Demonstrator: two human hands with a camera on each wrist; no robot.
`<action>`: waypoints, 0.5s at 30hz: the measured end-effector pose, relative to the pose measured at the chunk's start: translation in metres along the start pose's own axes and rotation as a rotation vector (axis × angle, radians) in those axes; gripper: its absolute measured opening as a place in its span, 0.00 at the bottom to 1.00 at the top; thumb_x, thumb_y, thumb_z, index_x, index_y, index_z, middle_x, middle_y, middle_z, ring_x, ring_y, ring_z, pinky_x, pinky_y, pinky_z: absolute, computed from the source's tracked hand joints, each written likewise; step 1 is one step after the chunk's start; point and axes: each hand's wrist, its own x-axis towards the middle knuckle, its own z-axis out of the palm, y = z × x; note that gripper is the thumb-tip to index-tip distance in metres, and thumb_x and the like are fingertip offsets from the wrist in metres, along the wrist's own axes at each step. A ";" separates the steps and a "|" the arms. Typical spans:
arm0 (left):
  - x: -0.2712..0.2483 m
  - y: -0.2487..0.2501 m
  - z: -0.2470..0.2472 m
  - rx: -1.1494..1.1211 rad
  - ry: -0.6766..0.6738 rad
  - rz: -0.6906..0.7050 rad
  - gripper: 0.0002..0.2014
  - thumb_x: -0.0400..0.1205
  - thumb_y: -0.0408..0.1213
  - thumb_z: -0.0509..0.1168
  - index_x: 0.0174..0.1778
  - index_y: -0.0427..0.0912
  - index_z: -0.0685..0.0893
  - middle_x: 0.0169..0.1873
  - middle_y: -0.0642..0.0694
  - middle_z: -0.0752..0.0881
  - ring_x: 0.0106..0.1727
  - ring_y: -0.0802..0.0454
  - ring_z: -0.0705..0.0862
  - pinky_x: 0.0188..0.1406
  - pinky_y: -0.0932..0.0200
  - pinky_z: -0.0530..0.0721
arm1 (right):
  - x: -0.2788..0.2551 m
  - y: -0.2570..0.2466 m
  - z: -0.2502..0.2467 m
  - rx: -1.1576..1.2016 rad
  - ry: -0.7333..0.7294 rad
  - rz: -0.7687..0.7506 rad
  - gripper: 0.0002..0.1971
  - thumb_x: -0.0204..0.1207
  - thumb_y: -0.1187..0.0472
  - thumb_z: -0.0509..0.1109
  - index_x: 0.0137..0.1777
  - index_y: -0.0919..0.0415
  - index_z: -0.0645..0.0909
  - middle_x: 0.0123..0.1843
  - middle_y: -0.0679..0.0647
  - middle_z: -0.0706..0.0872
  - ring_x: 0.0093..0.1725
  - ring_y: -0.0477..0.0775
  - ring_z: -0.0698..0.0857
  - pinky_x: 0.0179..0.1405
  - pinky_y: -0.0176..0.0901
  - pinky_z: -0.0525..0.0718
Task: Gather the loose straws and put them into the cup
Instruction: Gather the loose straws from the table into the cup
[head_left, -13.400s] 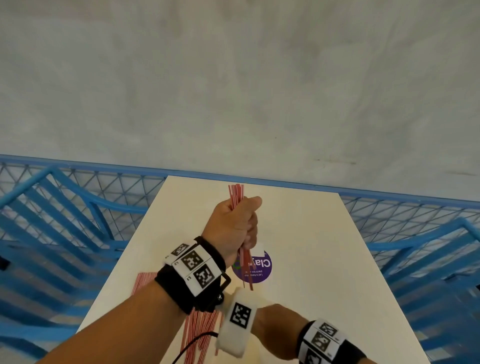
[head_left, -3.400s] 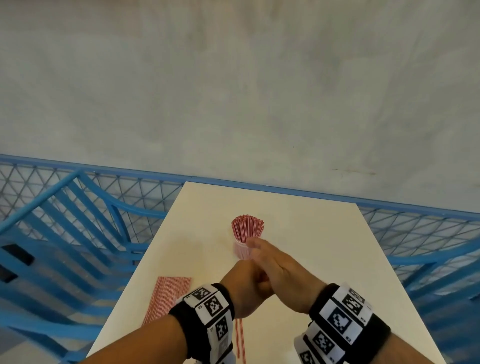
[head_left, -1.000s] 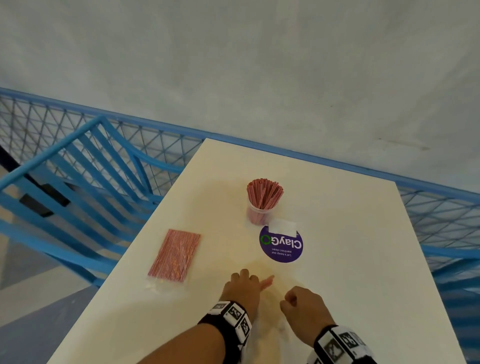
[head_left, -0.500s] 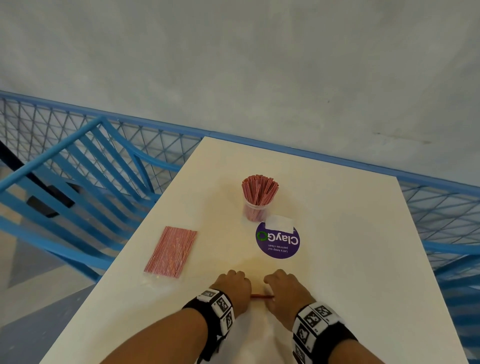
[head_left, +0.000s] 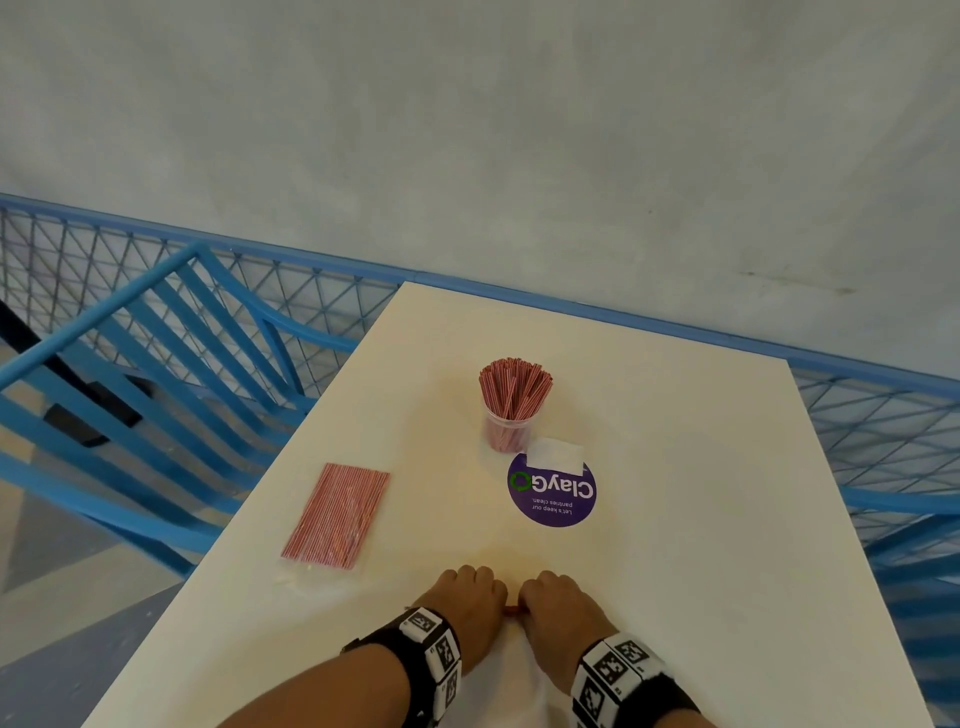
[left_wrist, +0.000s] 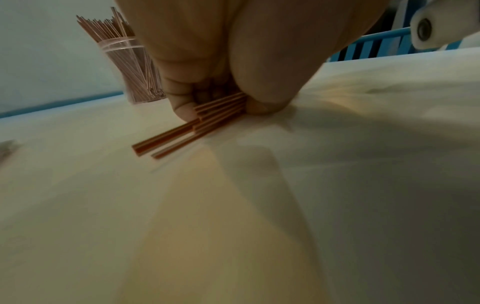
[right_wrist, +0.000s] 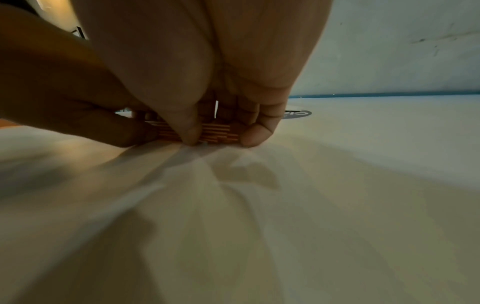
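A clear plastic cup (head_left: 508, 428) packed with red-and-white striped straws (head_left: 515, 387) stands upright mid-table. Near the front edge, my left hand (head_left: 470, 605) and right hand (head_left: 558, 605) lie knuckles-up side by side on the white table (head_left: 701, 467), with a sliver of loose straws (head_left: 511, 610) showing between them. In the left wrist view my thumb and fingers pinch a small bundle of straws (left_wrist: 197, 125) lying on the table, the cup (left_wrist: 130, 67) behind. In the right wrist view my right hand's curled fingers clamp the same bundle (right_wrist: 213, 131).
A flat pack of striped straws (head_left: 337, 517) lies at the table's left edge. A round purple sticker (head_left: 551, 493) with a white paper slip (head_left: 555, 456) sits just in front of the cup. Blue railings and a blue chair (head_left: 156, 374) flank the table.
Both hands have closed in toward each other over the loose straws near the front edge. The gap between them has shrunk and less of the straws shows.
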 end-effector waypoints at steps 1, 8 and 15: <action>-0.001 0.001 -0.001 0.009 0.029 0.012 0.14 0.67 0.39 0.49 0.23 0.51 0.80 0.20 0.53 0.78 0.17 0.53 0.76 0.16 0.66 0.71 | -0.001 -0.001 0.000 -0.008 -0.002 0.007 0.12 0.84 0.57 0.53 0.62 0.58 0.73 0.64 0.56 0.75 0.64 0.58 0.73 0.61 0.49 0.74; -0.001 0.003 0.005 -0.021 0.056 0.055 0.14 0.69 0.43 0.51 0.23 0.52 0.79 0.21 0.53 0.77 0.20 0.53 0.75 0.16 0.64 0.70 | -0.004 -0.006 -0.002 -0.030 -0.019 0.051 0.15 0.85 0.56 0.49 0.64 0.59 0.72 0.66 0.57 0.75 0.65 0.58 0.73 0.62 0.50 0.73; -0.005 0.005 -0.001 -0.073 -0.014 0.012 0.14 0.68 0.43 0.49 0.24 0.50 0.79 0.22 0.52 0.78 0.20 0.52 0.76 0.16 0.61 0.72 | -0.008 -0.003 -0.003 0.051 0.005 0.065 0.15 0.84 0.53 0.52 0.62 0.59 0.73 0.65 0.56 0.76 0.65 0.58 0.73 0.63 0.48 0.72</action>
